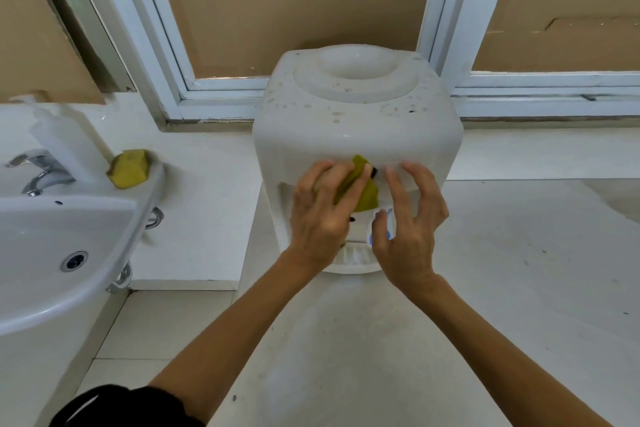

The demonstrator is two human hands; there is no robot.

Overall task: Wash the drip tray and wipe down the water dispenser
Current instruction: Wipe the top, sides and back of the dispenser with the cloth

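At centre frame the left hand [320, 211] presses a yellow-green cloth [360, 189] to the water dispenser [356, 114] front, the right hand [410, 218] spread and empty beside a tap [382, 225]; the spotted top and drip tray [353, 260] below still need firm, overlapping passes.

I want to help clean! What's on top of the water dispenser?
No bottle, just brownish spots around the empty bowl-shaped hole on the water dispenser. The bottom of the hole is hidden by its rim.
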